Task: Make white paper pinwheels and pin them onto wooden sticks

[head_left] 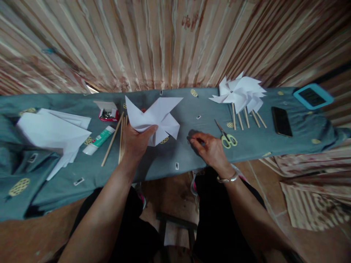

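Note:
A white folded paper pinwheel (156,117) is held above the cloth by my left hand (137,142), thumb on its front and fingers hidden behind. My right hand (208,148) hovers over the cloth with thumb and forefinger pinched together. Something small and dark shows at those fingertips, too small to name. Green-handled scissors (227,138) lie just right of that hand. Beside my left hand are several thin wooden sticks (112,140) and a green and white glue stick (99,140). Behind them stands an opened red box (108,114) of small metallic pieces.
A grey-green patterned cloth (182,166) covers the narrow table. Several finished pinwheels on sticks (241,93) overlap at the back right, near a black phone (282,121) and a blue-framed device (313,96). Folded white paper (55,129) lies left. A corrugated wall (153,44) rises behind.

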A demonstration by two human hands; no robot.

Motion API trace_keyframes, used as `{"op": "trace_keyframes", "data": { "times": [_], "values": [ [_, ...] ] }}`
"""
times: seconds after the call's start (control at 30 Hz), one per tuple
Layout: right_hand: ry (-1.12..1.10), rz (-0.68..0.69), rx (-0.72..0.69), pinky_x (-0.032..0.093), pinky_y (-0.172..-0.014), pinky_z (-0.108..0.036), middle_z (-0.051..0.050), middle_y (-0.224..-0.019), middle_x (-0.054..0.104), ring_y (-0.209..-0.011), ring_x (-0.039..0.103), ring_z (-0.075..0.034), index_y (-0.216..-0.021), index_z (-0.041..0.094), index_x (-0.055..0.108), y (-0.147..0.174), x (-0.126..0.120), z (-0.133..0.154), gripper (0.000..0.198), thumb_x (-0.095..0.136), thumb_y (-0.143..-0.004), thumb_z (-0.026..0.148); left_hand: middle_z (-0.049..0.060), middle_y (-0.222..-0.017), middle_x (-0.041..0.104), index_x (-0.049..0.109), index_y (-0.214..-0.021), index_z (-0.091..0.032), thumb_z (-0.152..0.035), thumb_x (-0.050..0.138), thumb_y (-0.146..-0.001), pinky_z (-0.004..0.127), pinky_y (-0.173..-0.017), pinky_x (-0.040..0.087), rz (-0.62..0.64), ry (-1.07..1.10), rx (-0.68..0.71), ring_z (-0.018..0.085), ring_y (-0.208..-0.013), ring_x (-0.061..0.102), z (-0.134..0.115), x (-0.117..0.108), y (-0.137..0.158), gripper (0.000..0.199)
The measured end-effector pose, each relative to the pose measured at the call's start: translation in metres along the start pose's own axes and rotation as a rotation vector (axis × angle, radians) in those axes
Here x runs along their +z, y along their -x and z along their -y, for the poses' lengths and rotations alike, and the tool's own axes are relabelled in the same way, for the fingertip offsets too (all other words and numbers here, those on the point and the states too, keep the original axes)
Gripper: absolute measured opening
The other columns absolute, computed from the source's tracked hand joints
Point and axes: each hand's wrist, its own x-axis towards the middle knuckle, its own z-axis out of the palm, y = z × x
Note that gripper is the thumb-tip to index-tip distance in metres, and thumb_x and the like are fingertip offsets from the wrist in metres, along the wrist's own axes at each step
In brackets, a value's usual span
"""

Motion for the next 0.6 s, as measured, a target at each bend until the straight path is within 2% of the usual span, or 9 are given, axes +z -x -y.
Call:
{"op": "trace_keyframes", "data": {
  "times": [0.17,0.3,0.47,0.6],
  "values": [
    [0.186,0.101,-0.16,0.053,-0.085,-0.039,-0.012,-0.095,0.076,-0.088,0.069,-0.027,-0.097,0.017,0.072,0.002,0.012,0.008,0.017,0.056,-0.092,0.018,0.005,-0.095,0.077,0.07,-0.105,-0.017,-0.026,0.083,-0.06,0.033,-0.077,0.06,0.0,-0.012,-0.019,0.024,-0.087,0.073,0.003,0.0,0.001,0.047],
    [0.272,0.125,-0.225,0.052,-0.083,-0.039,-0.012,-0.09,0.075,-0.084,0.067,-0.027,-0.094,0.017,0.071,0.003,0.014,0.011,0.02,0.051,-0.092,0.015,0.007,-0.098,0.077,0.068,-0.109,-0.014,-0.026,0.084,-0.06,0.033,-0.077,0.06,0.014,-0.003,-0.015,0.024,-0.087,0.073,0.001,-0.001,0.003,0.052],
    [0.216,0.085,-0.161,0.051,-0.083,-0.04,-0.013,-0.088,0.074,-0.083,0.067,-0.027,-0.088,0.016,0.069,0.006,0.013,0.011,0.023,0.049,-0.087,0.007,0.008,-0.096,0.076,0.067,-0.111,-0.011,-0.026,0.083,-0.061,0.032,-0.074,0.059,0.024,-0.035,0.012,0.023,-0.086,0.072,-0.005,-0.001,0.007,0.054],
    [-0.085,-0.038,-0.028,0.053,-0.083,-0.039,-0.007,-0.088,0.073,-0.085,0.068,-0.024,-0.086,0.021,0.068,0.002,0.001,0.014,0.015,0.055,-0.088,0.016,0.007,-0.092,0.077,0.068,-0.11,-0.012,-0.027,0.083,-0.06,0.033,-0.073,0.059,0.044,-0.036,-0.009,0.023,-0.082,0.072,-0.005,0.002,0.01,0.054]
  ]
}}
